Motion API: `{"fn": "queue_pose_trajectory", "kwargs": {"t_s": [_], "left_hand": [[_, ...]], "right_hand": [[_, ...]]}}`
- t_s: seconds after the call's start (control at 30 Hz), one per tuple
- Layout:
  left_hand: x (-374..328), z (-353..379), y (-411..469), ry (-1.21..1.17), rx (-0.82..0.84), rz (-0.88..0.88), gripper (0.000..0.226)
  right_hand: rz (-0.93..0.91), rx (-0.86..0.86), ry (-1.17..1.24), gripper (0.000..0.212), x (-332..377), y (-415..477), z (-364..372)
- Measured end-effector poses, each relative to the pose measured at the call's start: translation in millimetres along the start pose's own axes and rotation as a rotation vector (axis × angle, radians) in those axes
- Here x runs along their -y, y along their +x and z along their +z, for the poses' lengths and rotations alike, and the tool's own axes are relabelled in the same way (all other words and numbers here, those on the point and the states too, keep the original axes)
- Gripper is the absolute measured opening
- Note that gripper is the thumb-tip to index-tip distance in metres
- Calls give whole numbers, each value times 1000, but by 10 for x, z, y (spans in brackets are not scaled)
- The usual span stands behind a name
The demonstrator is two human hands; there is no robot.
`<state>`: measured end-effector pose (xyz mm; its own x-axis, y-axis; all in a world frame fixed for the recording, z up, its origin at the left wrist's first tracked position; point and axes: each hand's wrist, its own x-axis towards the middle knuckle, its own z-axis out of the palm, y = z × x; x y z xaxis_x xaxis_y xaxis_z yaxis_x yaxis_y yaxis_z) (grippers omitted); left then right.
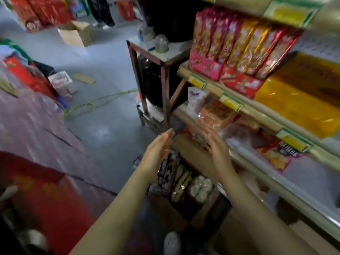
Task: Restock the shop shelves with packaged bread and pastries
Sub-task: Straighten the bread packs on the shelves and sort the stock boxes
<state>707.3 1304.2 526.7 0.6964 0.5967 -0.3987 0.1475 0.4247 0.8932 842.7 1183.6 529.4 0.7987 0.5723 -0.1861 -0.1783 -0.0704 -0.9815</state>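
Observation:
My left hand (158, 151) and my right hand (218, 150) reach forward with straight fingers, palms facing each other, and hold nothing. Just beyond the right fingertips, on the middle shelf (257, 161), lies an orange packaged pastry (217, 116) with a clear bag of bread (241, 133) beside it. Below my hands a cardboard box (193, 155) on the floor holds several packaged pastries (182, 179), some dark-wrapped, some pale and round. The picture is blurred by motion.
Pink, gold and red snack boxes (239, 50) fill the upper shelf, with yellow packs (298, 92) to their right. A small metal-framed stand (161, 57) stands at the shelf's left end. Red cartons (46, 199) and a green hose (95, 102) lie on the floor at left.

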Motion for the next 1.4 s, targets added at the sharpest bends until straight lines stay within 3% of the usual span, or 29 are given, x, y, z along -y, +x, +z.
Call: {"fn": "queue_pose_trajectory", "kwargs": {"t_s": [0.2,0.33,0.47,0.7,0.87,1.03,1.17,1.4], "left_hand": [[736,-78,155,-64,-58,-216,47],[1194,-21,241,-150,-153,-365,44],[1746,78,372,-200,-192,-499,46],[2853,213,700,-211,-214,-626,51],[3618,224,1023,-227,-231,-720,49],[4219,176,1254,-311,-344,-757,50],[4548,225,1352,-414,-409,-765,48],[4805,372,1452,-426,-357,-795,54]], "right_hand": [[247,-110,-24,20,-895,40,-258],[407,-152,-31,33,-1429,22,-484],[532,-129,-51,33,-1936,60,-659],[726,-259,-20,36,-3025,140,-960],[753,-218,-41,22,-3863,377,-1129],[730,-179,-77,71,-4434,820,-1235],[756,-160,-104,68,-4737,1058,-1261],[666,-195,-403,75,-5046,1171,-1255]]}}
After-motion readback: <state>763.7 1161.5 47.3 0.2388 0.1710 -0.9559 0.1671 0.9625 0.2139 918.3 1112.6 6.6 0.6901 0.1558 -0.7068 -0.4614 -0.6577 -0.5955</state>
